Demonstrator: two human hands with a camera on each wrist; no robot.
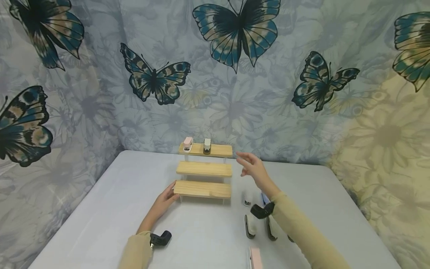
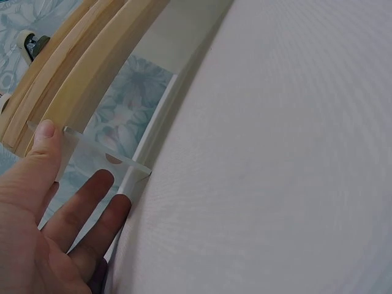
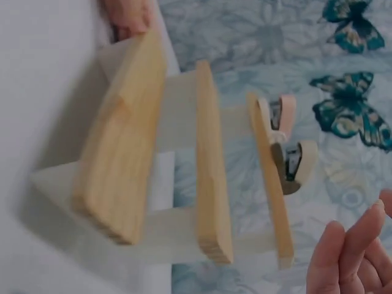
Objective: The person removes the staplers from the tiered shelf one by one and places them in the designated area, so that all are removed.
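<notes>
A three-tier wooden display rack [image 1: 203, 189] with clear side supports stands on the table. My left hand [image 1: 165, 201] rests against the left end of its lowest board; in the left wrist view the thumb touches the board's end and loosely extended fingers [image 2: 82, 208] lie by the clear side panel. On the top board sit a pink stapler [image 1: 187, 144] and, to its right, a cream stapler [image 1: 207, 146] with a dark base. My right hand [image 1: 254, 170] hangs in the air just right of the top board, holding nothing, its fingers loosely bent.
Right of the rack, more staplers lie on the white table [image 1: 208, 239]: a cream stapler [image 1: 250, 226], another cream stapler [image 1: 271, 228], a small white stapler [image 1: 247, 201], a blue one [image 1: 265, 198] and a pink one [image 1: 255, 257]. The right forearm partly covers this group. Butterfly-print cloth [image 1: 235, 112] hangs behind.
</notes>
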